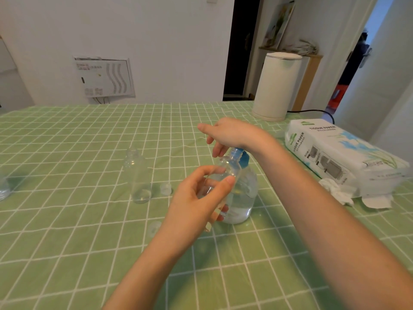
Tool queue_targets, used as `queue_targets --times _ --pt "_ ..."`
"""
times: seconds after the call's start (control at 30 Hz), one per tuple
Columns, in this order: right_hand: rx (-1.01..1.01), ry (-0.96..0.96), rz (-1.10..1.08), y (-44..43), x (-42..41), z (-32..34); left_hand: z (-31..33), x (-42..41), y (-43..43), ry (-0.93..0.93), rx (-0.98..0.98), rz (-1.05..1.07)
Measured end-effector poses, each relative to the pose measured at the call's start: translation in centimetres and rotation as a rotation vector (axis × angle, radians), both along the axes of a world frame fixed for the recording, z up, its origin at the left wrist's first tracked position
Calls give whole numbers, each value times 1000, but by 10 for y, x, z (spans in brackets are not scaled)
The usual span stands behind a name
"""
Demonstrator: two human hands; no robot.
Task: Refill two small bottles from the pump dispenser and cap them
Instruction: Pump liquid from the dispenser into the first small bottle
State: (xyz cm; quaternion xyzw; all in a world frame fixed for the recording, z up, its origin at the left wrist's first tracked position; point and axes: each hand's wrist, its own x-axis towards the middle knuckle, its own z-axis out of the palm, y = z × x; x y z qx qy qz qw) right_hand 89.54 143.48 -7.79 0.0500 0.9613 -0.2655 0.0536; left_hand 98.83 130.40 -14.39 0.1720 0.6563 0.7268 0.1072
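My left hand (201, 198) grips a small clear bottle (225, 173), tilted so its mouth sits under the blue pump spout. The pump dispenser (243, 198), clear and partly filled with liquid, stands on the green checked cloth just behind that bottle. My right hand (230, 133) rests on top of the blue pump head (243, 158) with relaxed fingers pointing left. A second small clear bottle (137, 175) stands upright and uncapped to the left, with a little liquid at its bottom. Two clear caps lie on the cloth, one (165, 189) beside the second bottle and one (154, 227) nearer me.
A tissue paper pack (339, 153) and crumpled tissue (335, 190) lie at the right. A white cylindrical appliance (277, 86) with a black cord stands at the back right. A clear object (3, 189) shows at the left edge.
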Motion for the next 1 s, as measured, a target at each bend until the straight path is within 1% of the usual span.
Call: queue_targets --times 0.1,0.27,0.4,0.5,0.87,1.0 --pt "-8 13 -7 1 -1 0 2 0 -1 -28 -1 -15" --pt "-27 36 -6 1 -1 -1 4 -6 -7 -11 -82 -41" --pt "-37 58 1 1 1 5 5 -6 -7 -15 -37 -59" --pt "5 76 15 1 0 11 7 -6 -4 -41 25 -60" --pt "18 14 40 0 1 7 4 -3 -2 -51 50 -40" --pt "7 -9 34 0 3 1 -1 -1 -3 -32 24 -48"
